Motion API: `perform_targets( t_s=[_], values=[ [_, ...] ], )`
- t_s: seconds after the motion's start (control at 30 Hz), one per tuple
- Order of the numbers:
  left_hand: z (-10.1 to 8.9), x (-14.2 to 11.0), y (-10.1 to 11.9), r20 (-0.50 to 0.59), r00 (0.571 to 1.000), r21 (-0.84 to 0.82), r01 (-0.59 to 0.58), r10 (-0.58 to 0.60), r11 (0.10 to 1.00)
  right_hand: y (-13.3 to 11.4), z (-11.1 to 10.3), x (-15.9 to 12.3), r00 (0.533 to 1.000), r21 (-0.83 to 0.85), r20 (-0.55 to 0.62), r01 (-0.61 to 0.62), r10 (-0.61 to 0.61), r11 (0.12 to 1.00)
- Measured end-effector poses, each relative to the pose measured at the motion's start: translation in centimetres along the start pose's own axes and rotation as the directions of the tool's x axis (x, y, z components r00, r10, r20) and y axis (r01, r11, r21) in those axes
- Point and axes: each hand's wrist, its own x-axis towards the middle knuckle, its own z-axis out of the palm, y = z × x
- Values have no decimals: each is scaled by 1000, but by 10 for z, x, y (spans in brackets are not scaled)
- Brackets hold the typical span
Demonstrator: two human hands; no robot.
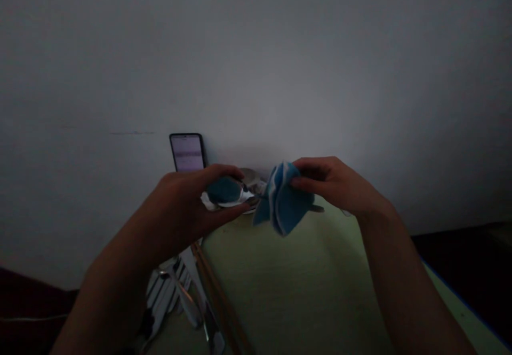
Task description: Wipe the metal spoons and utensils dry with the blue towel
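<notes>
My left hand [200, 197] has its thumb and fingers around the bowl of a shiny metal spoon [226, 190], whose surface mirrors blue. In my right hand [332, 181], a folded light-blue cloth [294, 200] with pale edges is pinched between thumb and fingers. The cloth lies around the spoon's handle and hides most of it. A metal tip [318, 208] shows just past the cloth's right side; whether it belongs to the spoon is hard to tell. Both hands are raised over the table, close to the wall.
A phone [188, 153] with a lit screen leans on the wall [280, 66]. Behind my hands sits a partly hidden shiny metal dish [251, 176]. Several pieces of cutlery [182, 293] and wooden chopsticks [220, 296] lie at the left of the pale green table [304, 291].
</notes>
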Motion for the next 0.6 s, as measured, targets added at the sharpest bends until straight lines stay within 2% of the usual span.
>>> perform_targets(
  t_s=[0.1, 0.17, 0.3, 0.43, 0.5, 0.6],
  values=[
    [-1, 0, -3, -18, 1000, -3, 9, -9, 1000, -6, -1, 0, 979, -68, 174, 121, -108, 990],
    [-3, 0, -6, -41, 999, 4, 22, -21, 1000, -9, -1, 1, 967, -117, 232, 137, -107, 984],
    [-6, 1, -9, -67, 997, 30, 30, -28, 999, -12, 2, 3, 974, -194, 225, 30, 15, 980],
    [-7, 4, -2, -63, 998, 2, 2, -1, 1000, -12, 5, 4, 968, -266, 237, -15, 81, 964],
    [-6, 5, 4, -75, 997, -13, -21, 20, 1000, -12, 6, 4, 971, -297, 224, -14, 84, 955],
    [-4, 7, 12, -66, 996, -35, -57, 55, 998, -15, 9, 5, 973, -250, 228, 24, 35, 968]
  ],
)
